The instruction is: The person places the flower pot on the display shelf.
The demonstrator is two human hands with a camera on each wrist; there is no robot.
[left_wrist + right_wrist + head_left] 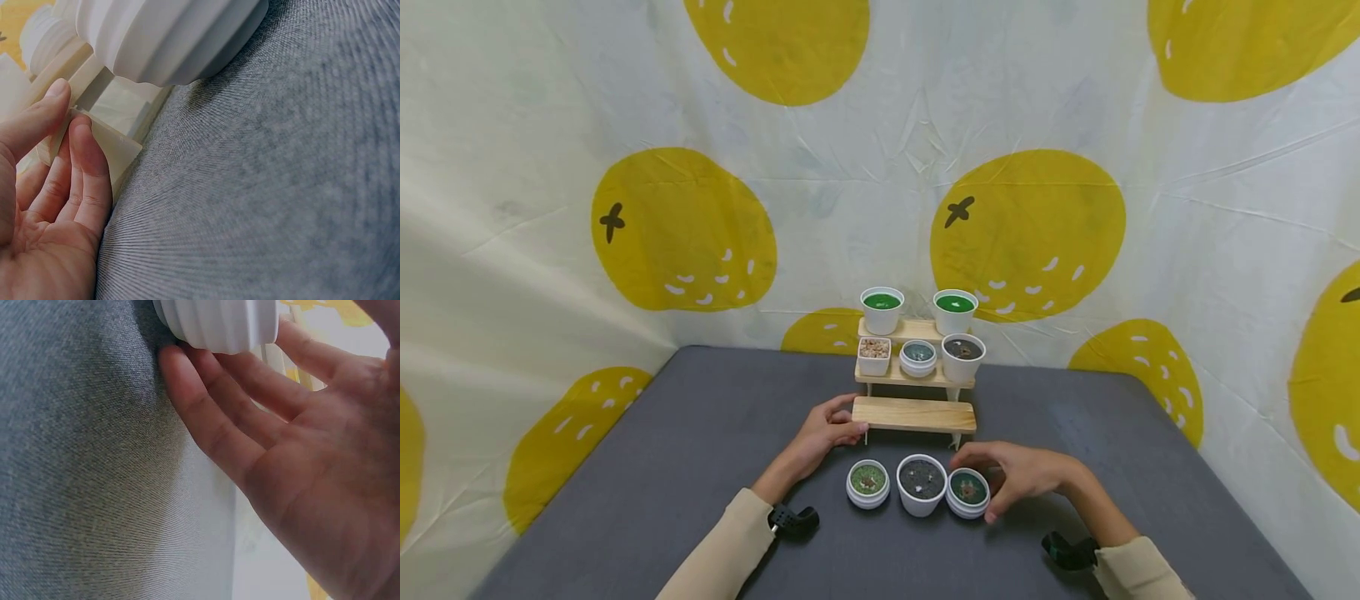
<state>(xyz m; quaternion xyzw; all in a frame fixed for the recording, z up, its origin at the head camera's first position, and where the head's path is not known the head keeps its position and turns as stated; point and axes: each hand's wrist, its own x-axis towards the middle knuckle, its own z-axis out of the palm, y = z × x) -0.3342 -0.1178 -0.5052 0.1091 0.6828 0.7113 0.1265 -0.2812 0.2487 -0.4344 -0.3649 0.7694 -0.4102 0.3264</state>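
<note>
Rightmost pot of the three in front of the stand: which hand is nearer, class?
Right. The right hand curves around the right side of that pot; the left hand is farther off, holding the left end of the lowest shelf.

Wooden stand [913,411] and ridged pot [967,493], both upright.
Stand: pale, three-tiered, below and slightly right of frame centre. Pot: white, round, dark green inside, farther down and right, in front.
</note>
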